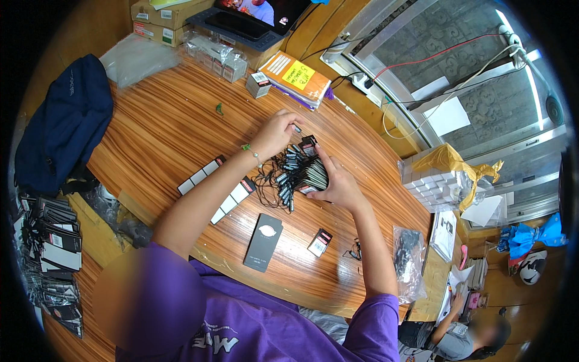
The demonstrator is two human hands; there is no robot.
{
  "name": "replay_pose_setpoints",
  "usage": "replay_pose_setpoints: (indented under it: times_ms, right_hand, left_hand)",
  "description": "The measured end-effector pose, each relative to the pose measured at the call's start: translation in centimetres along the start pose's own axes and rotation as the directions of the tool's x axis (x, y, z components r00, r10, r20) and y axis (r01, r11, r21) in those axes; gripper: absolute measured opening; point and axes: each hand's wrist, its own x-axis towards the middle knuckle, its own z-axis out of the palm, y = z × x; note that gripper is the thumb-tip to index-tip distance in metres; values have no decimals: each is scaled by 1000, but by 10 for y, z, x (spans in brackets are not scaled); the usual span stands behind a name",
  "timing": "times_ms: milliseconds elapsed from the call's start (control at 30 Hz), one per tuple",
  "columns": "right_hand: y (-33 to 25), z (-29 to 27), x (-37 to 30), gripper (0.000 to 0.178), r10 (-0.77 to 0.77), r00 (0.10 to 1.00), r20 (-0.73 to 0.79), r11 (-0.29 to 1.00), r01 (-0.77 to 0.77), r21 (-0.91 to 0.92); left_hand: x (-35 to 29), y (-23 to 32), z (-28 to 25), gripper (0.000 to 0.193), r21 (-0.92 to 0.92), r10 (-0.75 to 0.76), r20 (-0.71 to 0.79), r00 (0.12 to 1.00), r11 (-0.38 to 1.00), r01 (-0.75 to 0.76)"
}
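In the middle of the wooden table lies a thick bundle of small black-and-white tags. Black cords with shiny cylindrical ends spread out from its left side. My right hand grips the bundle's right side, thumb at the near end and index finger at the far end. Just beyond the bundle, my left hand pinches one small shiny cord end between its fingertips. A black tag stands at the bundle's far end, by my right index finger.
Near me lie a dark grey card, a loose tag and white strips. A plastic bag of black items is at right. Notebooks and a small box stand behind. Another person sits at lower right.
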Motion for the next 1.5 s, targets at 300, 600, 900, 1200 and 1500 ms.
replay_pose_setpoints:
  times_ms: [300, 600, 900, 1200, 1500]
  right_hand:
    - [7, 4, -1, 106, -29, 1000, -11, 1000, 29, -2]
    - [1, 0, 1, 106, 3, 1000, 22, 1000, -3, 2]
    - [11, 7, 1, 105, -57, 998, -22, 998, 56, -18]
    - [0, 2, 2, 109, -17, 1000, 2, 1000, 17, -24]
    - [6, 5, -3, 114, -7, 1000, -17, 999, 6, -52]
  left_hand:
    - [5, -2, 15, 17, 146, 180, 195, 964, 967, -210]
    - [19, -36, -4, 15, -180, -28, 180, 983, 982, 61]
    - [16, -28, -26, 16, -537, -357, 287, 889, 709, 458]
    - [16, -36, -2, 20, -525, -310, 158, 937, 778, 346]
    - [4, -6, 4, 26, -340, -344, 658, 670, 658, 672]
